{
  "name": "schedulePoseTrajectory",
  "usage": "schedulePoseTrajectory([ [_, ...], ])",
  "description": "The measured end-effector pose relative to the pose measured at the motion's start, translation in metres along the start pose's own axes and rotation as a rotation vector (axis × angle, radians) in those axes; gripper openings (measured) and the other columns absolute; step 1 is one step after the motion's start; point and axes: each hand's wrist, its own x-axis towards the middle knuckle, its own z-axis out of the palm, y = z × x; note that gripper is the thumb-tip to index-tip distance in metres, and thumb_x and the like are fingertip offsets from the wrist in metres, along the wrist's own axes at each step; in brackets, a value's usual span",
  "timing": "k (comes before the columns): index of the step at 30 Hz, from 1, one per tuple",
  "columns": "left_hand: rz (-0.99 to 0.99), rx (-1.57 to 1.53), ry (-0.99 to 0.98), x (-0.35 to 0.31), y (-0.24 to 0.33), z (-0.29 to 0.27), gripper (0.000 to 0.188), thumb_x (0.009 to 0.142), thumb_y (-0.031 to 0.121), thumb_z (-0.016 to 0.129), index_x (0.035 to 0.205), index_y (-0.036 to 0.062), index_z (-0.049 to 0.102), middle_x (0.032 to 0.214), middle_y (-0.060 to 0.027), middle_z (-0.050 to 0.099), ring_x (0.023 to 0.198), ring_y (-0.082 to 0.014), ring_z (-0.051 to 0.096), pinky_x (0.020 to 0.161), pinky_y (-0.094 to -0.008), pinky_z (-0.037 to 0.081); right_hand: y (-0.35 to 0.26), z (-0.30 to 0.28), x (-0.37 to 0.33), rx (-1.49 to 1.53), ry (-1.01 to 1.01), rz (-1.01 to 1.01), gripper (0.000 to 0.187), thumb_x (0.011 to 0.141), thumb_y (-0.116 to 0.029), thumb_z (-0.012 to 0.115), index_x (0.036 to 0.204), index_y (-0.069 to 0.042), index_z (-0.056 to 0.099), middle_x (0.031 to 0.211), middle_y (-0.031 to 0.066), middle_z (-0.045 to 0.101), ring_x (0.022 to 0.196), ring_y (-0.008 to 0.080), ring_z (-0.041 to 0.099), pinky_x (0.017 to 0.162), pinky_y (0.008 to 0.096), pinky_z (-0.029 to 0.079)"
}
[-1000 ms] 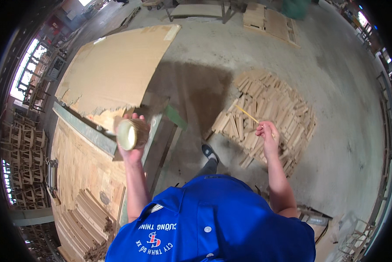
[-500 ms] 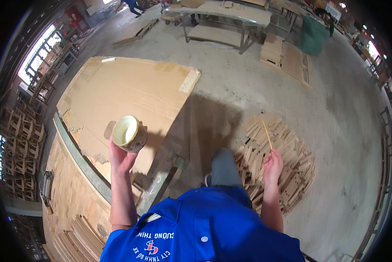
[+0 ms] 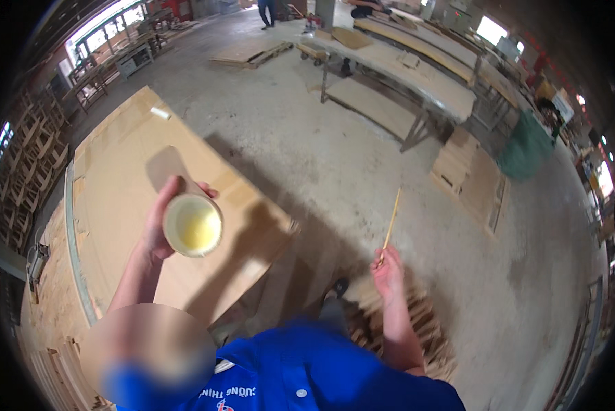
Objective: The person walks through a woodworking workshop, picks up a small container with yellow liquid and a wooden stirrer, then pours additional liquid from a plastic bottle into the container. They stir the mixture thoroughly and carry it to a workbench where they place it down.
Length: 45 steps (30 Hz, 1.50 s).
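Observation:
My left hand (image 3: 158, 226) is wrapped round a round cup (image 3: 171, 240) with a pale rim, held over a cardboard sheet (image 3: 119, 198). Pale yellow, glue-like stuff lies in the bottom of the cup, whose mouth faces me. Off to the right, the fingers of my right hand (image 3: 388, 274) pinch a thin yellow stick (image 3: 393, 219) near its lower end. Its tip points up and away, apart from the cup. A blurred patch hides part of my left forearm.
Small wood pieces (image 3: 424, 322) lie heaped on the floor beneath my right arm. Beyond stand a long workbench (image 3: 417, 75), flat wooden panels (image 3: 468, 171) and a green sack (image 3: 526, 147). A person (image 3: 266, 12) stands far off; wooden frames (image 3: 30, 171) are stacked at left.
My view has turned to the right and lifted. The cup now tips its mouth toward me, showing the yellow inside. My right hand with the stick has come nearer the middle.

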Motion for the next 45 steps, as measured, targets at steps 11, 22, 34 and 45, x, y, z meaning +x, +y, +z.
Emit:
schedulePoseTrajectory([
  [11, -0.497, 0.069, -0.207, 0.293, -0.092, 0.138, 0.044, 0.094, 0.041, 0.036, 0.11, 0.0052, 0.056, 0.101, -0.0063, 0.062, 0.092, -0.0161, 0.06, 0.084, -0.0311, 0.047, -0.08, 0.11, 0.195, -0.283, -0.279, 0.269, 0.01, 0.086, -0.008, 0.056, 0.095, -0.006, 0.052, 0.078, 0.0077, 0.06, 0.056, 0.0122, 0.049, 0.05, 0.024, 0.039],
  [22, -0.566, -0.005, -0.08, 0.433, -0.137, 0.164, 0.038, 0.091, 0.035, 0.043, 0.103, 0.0027, 0.058, 0.1, -0.0098, 0.064, 0.089, -0.019, 0.063, 0.08, -0.0327, 0.05, -0.092, 0.125, 0.296, -0.435, -0.387, -0.045, 0.016, 0.083, -0.011, 0.062, 0.094, -0.002, 0.055, 0.084, 0.0041, 0.06, 0.072, 0.0101, 0.058, 0.06, 0.0231, 0.047],
  [34, -0.4, -0.23, 0.184, 0.607, -0.081, 0.02, 0.042, 0.093, 0.039, 0.039, 0.112, 0.0029, 0.05, 0.107, -0.0123, 0.059, 0.1, -0.0257, 0.058, 0.087, -0.0417, 0.047, -0.058, 0.079, 0.575, -1.68, -0.556, 0.029, 0.036, 0.083, -0.038, 0.053, 0.1, -0.007, 0.06, 0.089, 0.0148, 0.064, 0.084, 0.0323, 0.06, 0.074, 0.0387, 0.047],
  [45, -0.3, -0.55, 0.132, 0.784, 0.021, -0.113, 0.05, 0.089, 0.043, 0.038, 0.116, 0.0018, 0.047, 0.117, -0.0172, 0.054, 0.105, -0.0357, 0.053, 0.093, -0.0529, 0.041, -0.095, -0.05, 0.62, -1.588, 0.397, 0.882, 0.021, 0.078, -0.022, 0.056, 0.069, -0.005, 0.063, 0.071, 0.0147, 0.064, 0.068, 0.0254, 0.065, 0.057, 0.0443, 0.05],
])
